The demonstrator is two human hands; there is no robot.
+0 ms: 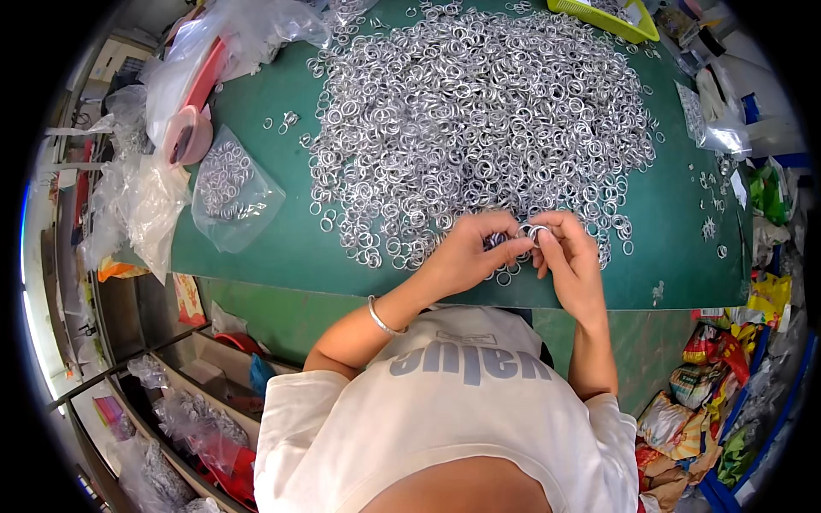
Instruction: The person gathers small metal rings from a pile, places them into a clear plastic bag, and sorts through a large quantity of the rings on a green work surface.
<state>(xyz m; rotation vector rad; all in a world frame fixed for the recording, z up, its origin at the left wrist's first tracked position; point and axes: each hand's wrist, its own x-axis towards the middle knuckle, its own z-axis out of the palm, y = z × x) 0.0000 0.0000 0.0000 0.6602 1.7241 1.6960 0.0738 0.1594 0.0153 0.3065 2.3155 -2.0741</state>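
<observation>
Head view: left hand (469, 250) and right hand (575, 263) hold silvery rings (535, 228) in narrow pinches at the near edge of the ring pile (479, 103) on a green table (256, 267).

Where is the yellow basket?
In the head view, the yellow basket is at the top, right of centre, by the far right of the ring pile.

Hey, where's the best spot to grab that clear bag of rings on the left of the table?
Probably the slack near-right film of the clear bag, coming from the right: the rings inside bunch toward its far left, leaving loose plastic to gather, while the pink container and crumpled plastic crowd its left. I can't tell which edge opens, so lift gently.
</observation>
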